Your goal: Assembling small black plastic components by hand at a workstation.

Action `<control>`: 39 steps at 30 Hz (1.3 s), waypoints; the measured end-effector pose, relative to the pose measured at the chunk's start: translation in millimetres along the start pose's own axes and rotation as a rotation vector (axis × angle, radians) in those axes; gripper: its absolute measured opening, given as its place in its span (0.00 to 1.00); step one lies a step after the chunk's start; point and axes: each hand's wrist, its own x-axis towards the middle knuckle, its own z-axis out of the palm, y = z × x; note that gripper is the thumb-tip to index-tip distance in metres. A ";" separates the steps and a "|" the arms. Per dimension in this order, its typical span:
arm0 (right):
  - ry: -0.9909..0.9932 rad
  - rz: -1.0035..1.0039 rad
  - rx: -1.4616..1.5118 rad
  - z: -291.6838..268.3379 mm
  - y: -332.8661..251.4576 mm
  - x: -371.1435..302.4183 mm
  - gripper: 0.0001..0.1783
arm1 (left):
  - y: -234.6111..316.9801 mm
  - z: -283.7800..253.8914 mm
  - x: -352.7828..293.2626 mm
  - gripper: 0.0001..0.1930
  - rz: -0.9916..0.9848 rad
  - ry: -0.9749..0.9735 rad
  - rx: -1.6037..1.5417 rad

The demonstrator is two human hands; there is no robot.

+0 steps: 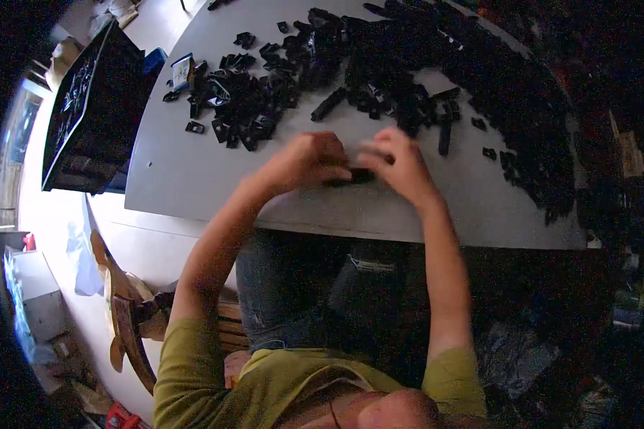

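Observation:
Near the table's front edge, a small black plastic part [352, 177] shows low between my two hands. My left hand [309, 161] is closed, its thumb and curled fingers at the left end of that part. My right hand [401, 163] is just to the right, fingers bent and smeared by motion; whether they grip the part cannot be made out. Beyond my hands lies a heap of small black plastic pieces [240, 100], with a longer black piece [328, 104] lying apart from it.
A larger mass of black pieces [508, 107] curves along the far and right side of the grey table [193, 171]. A small white and blue packet [182, 72] lies at the left. Left of the table stands a black crate [96, 114], with a wooden chair [130, 314] nearer me.

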 end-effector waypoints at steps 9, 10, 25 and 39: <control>0.132 0.211 -0.601 18.2 9.3 50.4 0.15 | -25.6 -1.2 21.3 0.14 -0.113 0.348 0.561; 0.123 0.232 -0.597 17.4 9.3 43.9 0.14 | -20.7 -0.5 13.4 0.13 -0.116 0.305 0.509; 0.129 -0.014 0.000 -0.7 -0.4 -15.5 0.16 | -13.2 7.9 -3.3 0.12 0.049 0.146 0.064; 0.325 0.017 -0.287 25.3 9.1 65.2 0.18 | -27.2 -9.6 51.1 0.16 0.056 0.501 0.420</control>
